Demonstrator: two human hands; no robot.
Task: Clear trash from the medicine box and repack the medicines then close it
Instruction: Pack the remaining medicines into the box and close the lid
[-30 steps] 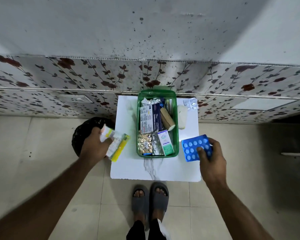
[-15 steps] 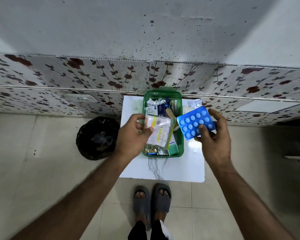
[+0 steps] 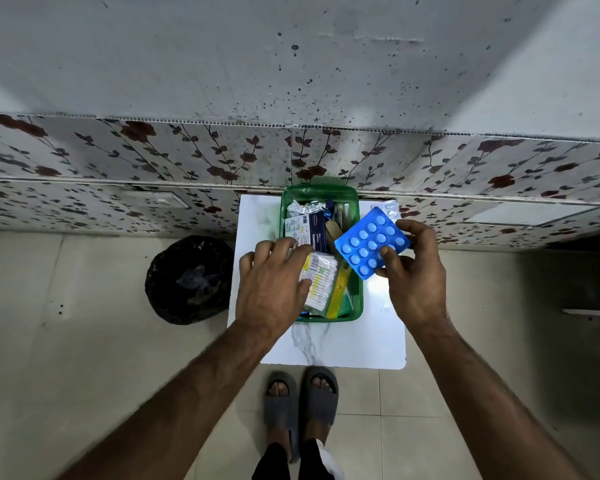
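Observation:
The green medicine box [image 3: 358, 306] stands open on a small white table [image 3: 343, 348], filled with packets and cartons. My left hand [image 3: 274, 289] reaches over its near left part and presses a clear packet with a yellow strip [image 3: 321, 285] down into it, fingers resting on the packet. My right hand [image 3: 413, 271] holds a blue blister strip of tablets [image 3: 371, 242] tilted above the box's right edge. A dark blue carton [image 3: 309, 232] lies further back in the box.
A black bin with a bag [image 3: 189, 280] stands on the floor left of the table. A silver blister strip [image 3: 388, 206] lies at the table's back right. The flowered wall runs close behind. My sandalled feet [image 3: 302, 407] are at the table's front edge.
My left hand carried the clear packet from beside the bin over to the box and lowered it inside. My right hand lifted the blue blister strip off the table to above the box's edge.

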